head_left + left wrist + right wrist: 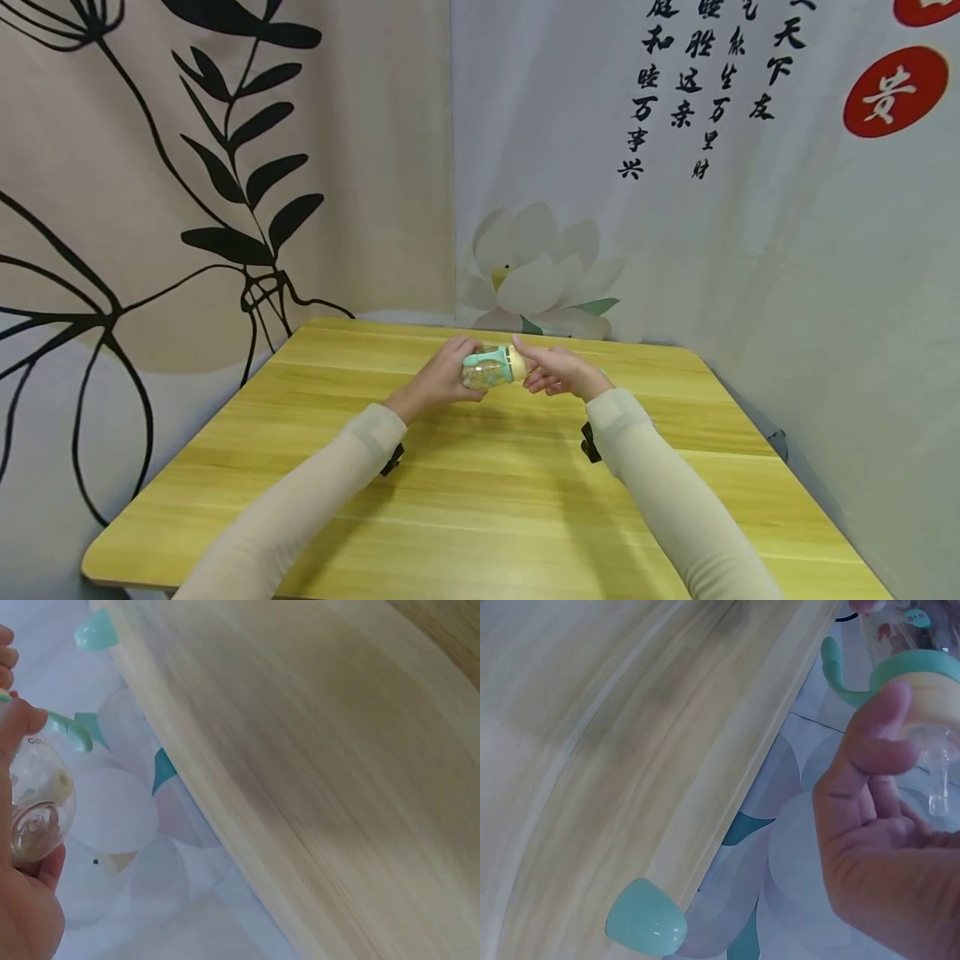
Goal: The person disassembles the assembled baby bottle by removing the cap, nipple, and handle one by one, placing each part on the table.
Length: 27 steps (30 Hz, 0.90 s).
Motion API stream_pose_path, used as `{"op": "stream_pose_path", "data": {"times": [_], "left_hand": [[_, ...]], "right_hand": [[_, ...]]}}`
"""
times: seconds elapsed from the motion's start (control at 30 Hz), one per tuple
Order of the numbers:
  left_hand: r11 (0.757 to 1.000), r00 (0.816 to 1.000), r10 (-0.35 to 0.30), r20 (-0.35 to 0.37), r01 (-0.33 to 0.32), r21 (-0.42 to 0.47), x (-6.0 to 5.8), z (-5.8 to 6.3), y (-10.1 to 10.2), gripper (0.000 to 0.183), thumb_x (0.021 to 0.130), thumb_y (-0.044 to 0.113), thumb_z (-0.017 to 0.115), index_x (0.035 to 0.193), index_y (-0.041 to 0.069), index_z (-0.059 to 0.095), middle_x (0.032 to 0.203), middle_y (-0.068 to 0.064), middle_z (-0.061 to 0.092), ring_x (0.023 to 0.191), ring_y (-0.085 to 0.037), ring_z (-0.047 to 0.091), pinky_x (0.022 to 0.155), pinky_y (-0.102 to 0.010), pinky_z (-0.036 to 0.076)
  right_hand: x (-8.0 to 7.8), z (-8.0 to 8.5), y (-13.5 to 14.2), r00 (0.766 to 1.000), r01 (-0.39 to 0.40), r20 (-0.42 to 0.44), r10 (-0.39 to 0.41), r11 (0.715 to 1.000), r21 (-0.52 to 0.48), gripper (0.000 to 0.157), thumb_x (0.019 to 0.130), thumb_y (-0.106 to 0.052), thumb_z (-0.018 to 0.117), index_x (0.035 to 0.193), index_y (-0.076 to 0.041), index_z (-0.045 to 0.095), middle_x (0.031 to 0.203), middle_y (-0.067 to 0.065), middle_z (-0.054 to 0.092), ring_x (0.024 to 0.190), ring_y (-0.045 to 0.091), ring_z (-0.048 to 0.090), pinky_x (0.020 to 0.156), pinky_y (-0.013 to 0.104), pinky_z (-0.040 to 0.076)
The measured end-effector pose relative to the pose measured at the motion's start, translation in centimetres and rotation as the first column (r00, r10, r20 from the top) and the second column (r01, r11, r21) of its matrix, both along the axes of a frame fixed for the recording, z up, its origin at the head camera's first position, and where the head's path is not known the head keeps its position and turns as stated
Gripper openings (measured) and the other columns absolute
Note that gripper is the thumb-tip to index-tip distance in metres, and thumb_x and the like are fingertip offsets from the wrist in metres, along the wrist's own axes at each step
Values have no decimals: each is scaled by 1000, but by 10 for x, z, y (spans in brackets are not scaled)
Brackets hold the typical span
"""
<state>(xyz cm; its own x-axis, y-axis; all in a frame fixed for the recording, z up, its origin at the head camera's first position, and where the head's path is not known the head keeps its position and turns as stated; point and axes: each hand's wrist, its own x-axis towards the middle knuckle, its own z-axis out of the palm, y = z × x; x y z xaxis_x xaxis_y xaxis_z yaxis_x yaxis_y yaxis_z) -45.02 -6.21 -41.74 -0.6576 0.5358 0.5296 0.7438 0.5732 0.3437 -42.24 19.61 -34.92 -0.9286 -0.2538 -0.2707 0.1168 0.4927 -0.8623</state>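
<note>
A clear baby bottle (487, 373) with mint handles lies on its side in the air above the far part of the table. My left hand (447, 375) grips its body, and in the left wrist view the fingers (19, 720) wrap around the clear base. The cream collar (930, 697) and transparent nipple (935, 769) face my right hand (566, 372). That hand's thumb (889, 705) rests at the collar's edge, its other fingers curled by the nipple. A mint dome-shaped cap (646, 917) stands on the table near the far edge, mostly hidden behind the right hand in the head view.
The wooden table (480, 500) has rounded corners. Behind its far edge hangs a curtain with a lotus print (536, 275) and dark writing; a plant-patterned curtain (375, 167) covers the left. Dark wrist devices (590, 443) sit beneath both sleeves.
</note>
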Motion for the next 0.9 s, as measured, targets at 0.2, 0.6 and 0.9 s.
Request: {"op": "stream_pose_path", "data": {"times": [0.2,0.6,0.9], "left_hand": [[996,992,-14,125,3,87,1,-4,-1,68,75,12,96,132,2,60,125,-13,63,115,-27,56,103,-45,52],[935,706,-342,620,187,302,-1,13,-12,58,97,36,76,145,11,56,139,-10,64,129,-27,63,106,-48,54],[938,695,-337,635,189,291,5,4,-10,57,98,35,74,146,11,55,139,-9,66,128,-25,63,108,-48,52]], "right_hand": [[-3,0,-5,999,-29,-42,28,999,-32,58,97,-64,66,102,-7,65,90,6,71,77,16,69,70,27,52],[-12,8,13,935,-303,-257,247,929,-213,61,100,-11,71,157,-11,49,147,13,56,132,32,55,122,58,34],[-10,2,18,926,-337,-245,286,919,-203,67,100,-10,73,161,-13,44,130,12,60,121,29,58,124,60,29]]}}
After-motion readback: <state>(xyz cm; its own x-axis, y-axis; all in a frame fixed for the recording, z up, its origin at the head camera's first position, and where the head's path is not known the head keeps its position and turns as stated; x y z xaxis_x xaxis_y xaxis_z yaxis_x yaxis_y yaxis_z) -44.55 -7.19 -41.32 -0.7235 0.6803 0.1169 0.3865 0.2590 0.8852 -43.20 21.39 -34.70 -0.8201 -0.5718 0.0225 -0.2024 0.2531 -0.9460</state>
